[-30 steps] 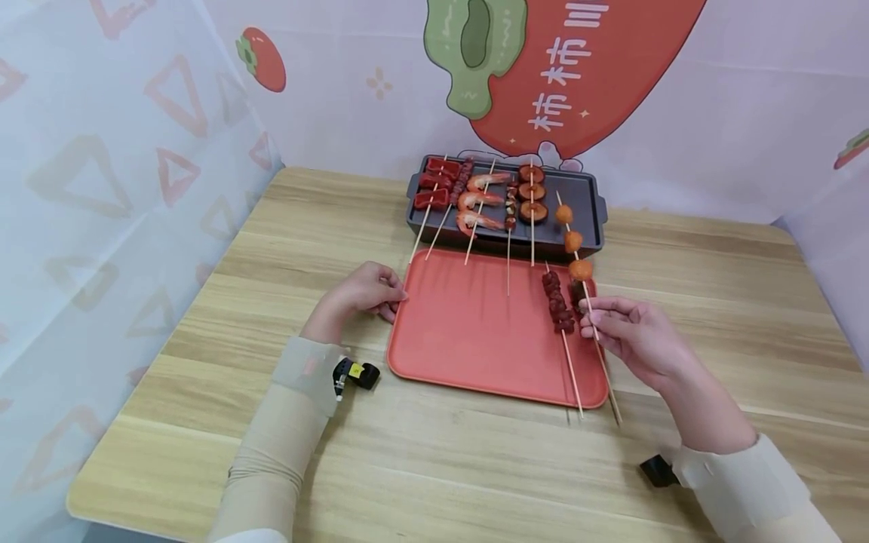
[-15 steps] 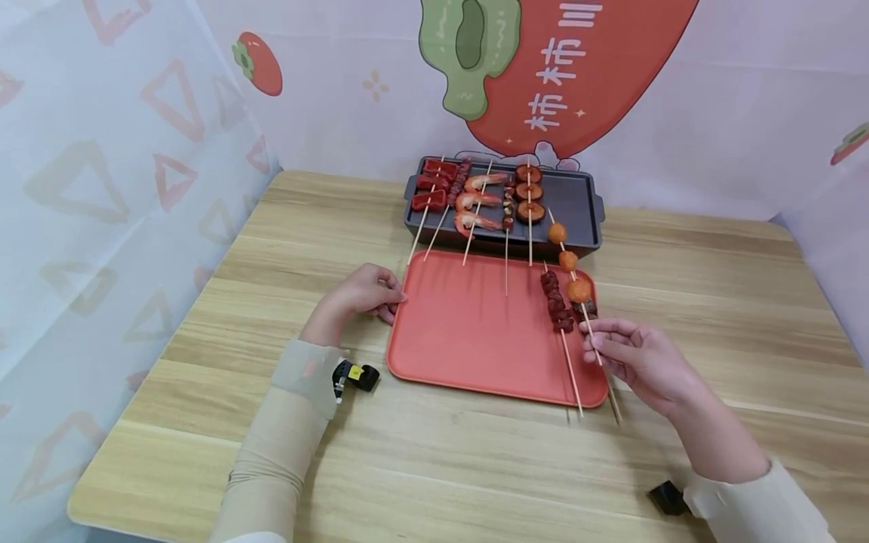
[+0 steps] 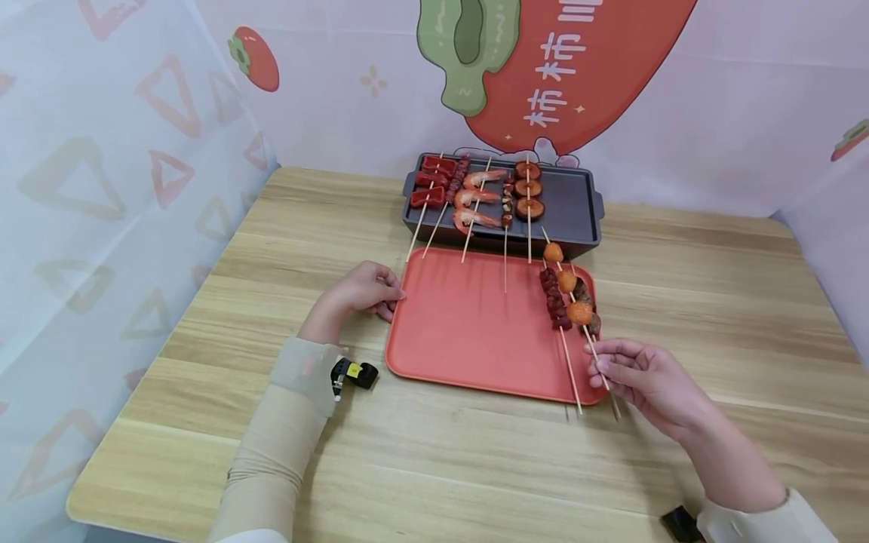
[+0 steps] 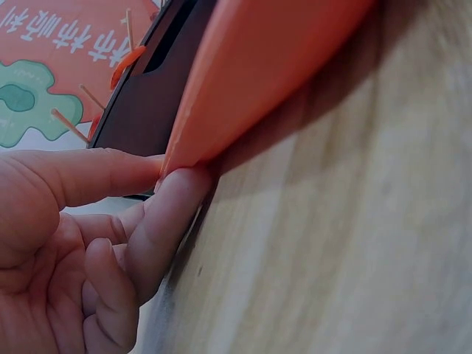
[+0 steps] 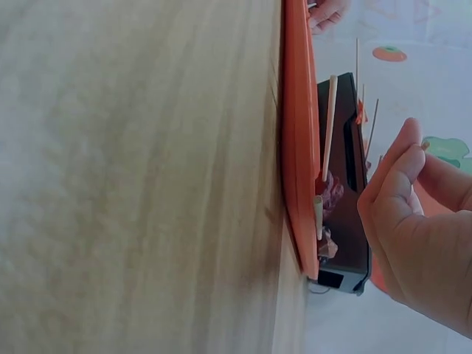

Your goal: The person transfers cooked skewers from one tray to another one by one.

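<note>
My left hand (image 3: 366,290) pinches the left rim of a red-orange tray (image 3: 468,332); in the left wrist view thumb and index finger meet on the tray's edge (image 4: 214,96). At the right, my right hand (image 3: 655,385) pinches the stick of a skewer with orange balls (image 3: 579,313), held above the tray's right side. Below it lie a skewer of dark red meat chunks (image 3: 555,298) and a brown skewer (image 3: 594,326), partly covered. In the right wrist view the fingertips of my right hand (image 5: 420,214) close together on the stick's end.
A black grill (image 3: 570,196) stands behind the tray. Across it lie a red pepper skewer (image 3: 428,197), a shrimp skewer (image 3: 478,219), a mushroom-like slice skewer (image 3: 529,209) and thinner ones, sticks jutting over the tray. A printed cloth (image 3: 339,113) hangs behind the table (image 3: 434,467).
My right hand has drawn the skewer of orange balls back toward me, away from the grill and over the tray's right side. The left hand stays on the tray's rim.
</note>
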Demonstrator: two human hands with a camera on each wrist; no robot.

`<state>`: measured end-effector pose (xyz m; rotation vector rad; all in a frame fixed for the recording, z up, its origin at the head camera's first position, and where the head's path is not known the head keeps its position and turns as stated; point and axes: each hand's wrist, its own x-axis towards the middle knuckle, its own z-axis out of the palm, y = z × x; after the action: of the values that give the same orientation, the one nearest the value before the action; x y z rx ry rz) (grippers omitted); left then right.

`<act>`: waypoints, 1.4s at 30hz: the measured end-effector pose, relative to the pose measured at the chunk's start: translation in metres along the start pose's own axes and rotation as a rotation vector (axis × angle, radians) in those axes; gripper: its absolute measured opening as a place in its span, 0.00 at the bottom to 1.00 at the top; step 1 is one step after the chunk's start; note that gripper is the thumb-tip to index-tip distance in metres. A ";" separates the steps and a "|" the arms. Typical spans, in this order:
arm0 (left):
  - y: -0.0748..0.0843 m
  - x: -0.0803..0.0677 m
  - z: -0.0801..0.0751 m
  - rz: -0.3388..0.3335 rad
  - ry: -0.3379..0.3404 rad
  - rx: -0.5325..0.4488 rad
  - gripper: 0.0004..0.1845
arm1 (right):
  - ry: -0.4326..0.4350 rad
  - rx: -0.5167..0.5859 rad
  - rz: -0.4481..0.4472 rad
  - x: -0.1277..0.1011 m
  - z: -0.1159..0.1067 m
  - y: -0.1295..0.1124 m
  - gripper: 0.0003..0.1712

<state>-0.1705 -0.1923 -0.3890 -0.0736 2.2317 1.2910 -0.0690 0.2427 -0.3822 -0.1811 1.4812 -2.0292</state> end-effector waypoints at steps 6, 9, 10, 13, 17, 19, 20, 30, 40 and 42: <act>-0.001 0.001 0.000 -0.002 0.002 0.006 0.07 | -0.026 0.009 0.006 -0.003 0.002 0.004 0.14; -0.001 0.001 0.000 0.003 -0.001 0.002 0.07 | -0.037 -0.004 0.003 -0.004 0.004 0.005 0.14; -0.001 0.001 0.000 0.005 -0.003 0.000 0.08 | -0.039 -0.011 0.003 -0.004 0.004 0.005 0.14; -0.001 0.001 -0.001 0.007 -0.005 -0.004 0.08 | -0.027 -0.032 0.015 -0.006 0.005 0.005 0.14; -0.001 0.001 -0.001 0.006 -0.007 -0.008 0.08 | -0.024 -0.041 0.025 -0.007 0.006 0.008 0.14; -0.001 0.002 -0.001 0.007 -0.008 -0.011 0.08 | -0.042 -0.033 0.025 -0.008 0.006 0.010 0.15; -0.001 0.002 -0.001 0.008 -0.008 -0.012 0.08 | -0.054 -0.028 0.025 -0.008 0.006 0.011 0.15; -0.002 0.003 -0.001 0.013 -0.014 -0.023 0.08 | -0.049 -0.060 0.051 -0.006 0.010 0.009 0.13; -0.003 0.003 -0.002 0.012 -0.010 -0.014 0.08 | 0.018 -0.120 0.138 0.009 0.023 0.004 0.11; -0.003 0.003 -0.002 0.015 -0.009 -0.022 0.08 | 0.044 -0.137 0.163 0.011 0.026 0.002 0.14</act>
<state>-0.1727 -0.1945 -0.3917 -0.0588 2.2146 1.3218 -0.0655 0.2148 -0.3772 -0.0689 1.6087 -1.8151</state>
